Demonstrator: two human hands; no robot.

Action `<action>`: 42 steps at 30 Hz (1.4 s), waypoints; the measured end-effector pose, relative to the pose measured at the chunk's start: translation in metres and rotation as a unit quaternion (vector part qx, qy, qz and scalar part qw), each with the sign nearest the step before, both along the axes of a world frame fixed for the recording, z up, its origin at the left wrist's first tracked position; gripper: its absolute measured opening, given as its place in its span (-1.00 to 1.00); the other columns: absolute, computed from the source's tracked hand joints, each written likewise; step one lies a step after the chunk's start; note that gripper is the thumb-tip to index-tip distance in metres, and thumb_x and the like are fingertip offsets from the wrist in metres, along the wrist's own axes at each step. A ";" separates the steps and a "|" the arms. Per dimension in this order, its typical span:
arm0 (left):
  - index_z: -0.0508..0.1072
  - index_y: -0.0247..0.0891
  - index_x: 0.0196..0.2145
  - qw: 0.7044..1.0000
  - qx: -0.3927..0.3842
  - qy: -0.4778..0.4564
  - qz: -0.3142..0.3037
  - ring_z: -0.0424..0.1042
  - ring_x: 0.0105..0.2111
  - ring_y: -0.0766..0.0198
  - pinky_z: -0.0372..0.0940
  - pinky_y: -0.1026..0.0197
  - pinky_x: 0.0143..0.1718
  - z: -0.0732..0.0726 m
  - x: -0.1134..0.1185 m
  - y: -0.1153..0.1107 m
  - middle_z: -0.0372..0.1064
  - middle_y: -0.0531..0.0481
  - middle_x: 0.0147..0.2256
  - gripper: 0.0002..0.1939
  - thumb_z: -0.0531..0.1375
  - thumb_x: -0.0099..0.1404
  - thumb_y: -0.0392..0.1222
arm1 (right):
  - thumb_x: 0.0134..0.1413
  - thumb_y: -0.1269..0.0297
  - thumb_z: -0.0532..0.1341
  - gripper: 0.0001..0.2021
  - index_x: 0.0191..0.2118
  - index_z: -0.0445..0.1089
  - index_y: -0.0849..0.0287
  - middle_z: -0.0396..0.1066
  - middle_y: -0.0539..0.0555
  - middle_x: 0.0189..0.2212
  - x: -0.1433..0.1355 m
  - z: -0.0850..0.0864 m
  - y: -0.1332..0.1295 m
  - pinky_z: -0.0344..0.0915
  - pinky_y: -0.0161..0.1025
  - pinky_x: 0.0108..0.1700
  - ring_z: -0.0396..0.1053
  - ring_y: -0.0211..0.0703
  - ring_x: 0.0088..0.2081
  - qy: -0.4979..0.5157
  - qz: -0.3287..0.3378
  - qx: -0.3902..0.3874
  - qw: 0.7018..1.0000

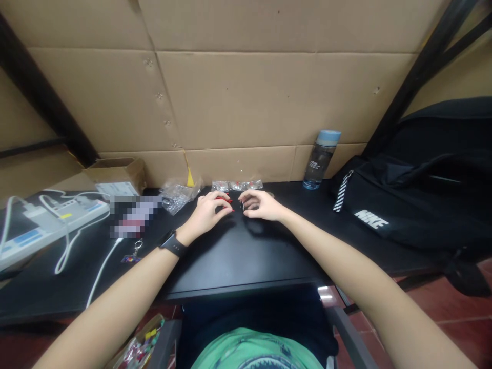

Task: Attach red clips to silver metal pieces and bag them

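Over the middle of the black table, my left hand point(210, 211) has its fingers curled around a small red item point(224, 199) with pointed red parts. Just to its right, my right hand point(261, 206) pinches a small dark item point(242, 206) with a shiny edge; my fingers hide most of it. The two hands are close but apart. Behind them, against the cardboard wall, lie several small clear plastic packets point(237, 186) with bits of red inside.
Crumpled clear plastic point(177, 197), a cardboard box point(121, 174), a white power strip point(57, 228) with cables and a keychain point(132, 258) are on the left. A water bottle point(320, 160) and a black bag point(415, 200) stand on the right.
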State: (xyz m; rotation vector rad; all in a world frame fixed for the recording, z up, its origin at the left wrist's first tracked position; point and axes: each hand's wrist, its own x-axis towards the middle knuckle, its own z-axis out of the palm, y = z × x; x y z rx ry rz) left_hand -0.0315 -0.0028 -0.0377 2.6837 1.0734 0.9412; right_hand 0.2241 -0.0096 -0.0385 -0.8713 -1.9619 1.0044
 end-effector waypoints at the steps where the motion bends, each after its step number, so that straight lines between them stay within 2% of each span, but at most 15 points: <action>1: 0.61 -0.14 -0.24 1.000 0.002 -0.018 0.000 0.41 0.05 0.09 0.25 0.03 0.06 0.001 0.001 -0.001 0.44 -0.07 0.03 -0.81 0.22 0.42 -0.04 | -0.10 0.35 0.40 -0.54 -0.01 0.38 0.13 0.44 0.11 -0.07 -0.003 -0.001 -0.001 0.49 -0.14 -0.02 0.53 -0.14 -0.13 0.032 0.005 -0.025 0.999; 4: 0.59 -0.15 -0.25 0.999 0.016 -0.048 0.001 0.43 0.01 0.11 0.26 0.05 0.05 0.003 0.004 -0.004 0.43 -0.07 0.01 -0.82 0.22 0.41 -0.05 | -0.12 0.37 0.42 -0.49 0.01 0.36 0.09 0.39 0.08 -0.04 -0.012 -0.001 -0.005 0.50 -0.12 0.01 0.53 -0.18 -0.16 0.094 -0.001 -0.062 0.994; 7: 0.56 -0.15 -0.24 0.999 0.019 -0.044 0.009 0.43 0.01 0.12 0.22 0.05 0.06 0.005 0.007 -0.008 0.46 -0.04 -0.02 -0.84 0.20 0.43 -0.08 | -0.13 0.39 0.44 -0.52 -0.03 0.38 0.10 0.39 0.06 -0.07 -0.018 0.002 -0.010 0.49 -0.08 0.06 0.52 -0.18 -0.14 0.115 -0.004 -0.062 0.991; 11: 0.50 -0.16 -0.21 0.999 0.007 -0.042 0.032 0.48 -0.09 0.16 0.18 0.09 -0.03 0.009 0.009 -0.013 0.54 0.01 -0.14 -0.86 0.15 0.47 -0.15 | -0.11 0.39 0.44 -0.55 -0.04 0.39 0.10 0.39 0.06 -0.05 -0.019 0.005 -0.013 0.48 -0.05 0.07 0.53 -0.16 -0.14 0.134 0.006 -0.066 0.989; 14: 0.52 -0.15 -0.20 0.997 0.018 -0.061 0.041 0.50 -0.09 0.16 0.16 0.09 -0.04 0.011 0.009 -0.014 0.57 0.03 -0.16 -0.89 0.19 0.44 -0.16 | -0.10 0.41 0.43 -0.56 -0.04 0.39 0.10 0.39 0.05 -0.05 -0.019 0.004 -0.013 0.48 -0.06 0.07 0.54 -0.16 -0.14 0.138 0.014 -0.067 0.988; 20: 0.60 -0.08 -0.25 0.996 0.032 -0.074 0.035 0.47 0.07 0.08 0.10 0.03 0.03 0.011 0.008 -0.016 0.60 0.05 -0.12 -0.93 0.29 0.38 -0.15 | -0.12 0.42 0.43 -0.55 -0.05 0.39 0.09 0.38 0.04 -0.02 -0.020 0.004 -0.014 0.49 -0.11 0.02 0.52 -0.17 -0.12 0.137 0.014 -0.071 0.988; 24: 0.62 -0.06 -0.31 0.996 0.025 -0.080 0.034 0.48 0.07 0.07 0.07 0.00 0.05 0.009 0.009 -0.016 0.62 0.07 -0.16 -0.97 0.35 0.32 -0.15 | -0.13 0.42 0.42 -0.55 -0.06 0.39 0.09 0.38 0.04 -0.05 -0.022 0.004 -0.014 0.50 -0.14 -0.03 0.52 -0.18 -0.14 0.133 0.016 -0.076 0.988; 28: 0.64 -0.03 -0.24 0.993 0.036 -0.100 0.052 0.50 0.04 0.07 0.08 -0.02 0.05 0.007 0.008 -0.014 0.60 0.05 -0.10 -0.94 0.37 0.30 -0.13 | -0.12 0.42 0.41 -0.56 -0.06 0.38 0.09 0.38 0.04 -0.04 -0.023 0.005 -0.015 0.50 -0.17 -0.05 0.52 -0.18 -0.13 0.134 0.014 -0.069 0.988; 34: 0.67 0.01 -0.25 0.992 0.040 -0.099 0.068 0.49 0.02 0.05 0.06 -0.07 0.08 0.004 0.008 -0.011 0.60 0.03 -0.10 -0.94 0.36 0.31 -0.12 | -0.13 0.42 0.41 -0.56 -0.07 0.38 0.09 0.38 0.04 -0.04 -0.025 0.007 -0.017 0.50 -0.21 -0.08 0.52 -0.19 -0.14 0.135 0.009 -0.070 0.988; 42: 0.66 0.01 -0.18 0.995 0.044 -0.072 0.049 0.48 -0.02 0.11 0.05 -0.06 0.05 0.004 0.008 -0.011 0.63 0.06 -0.17 -0.86 0.26 0.41 -0.10 | -0.13 0.42 0.41 -0.57 -0.07 0.38 0.09 0.39 0.03 -0.05 -0.025 0.006 -0.018 0.50 -0.26 -0.10 0.52 -0.21 -0.15 0.134 0.011 -0.072 0.988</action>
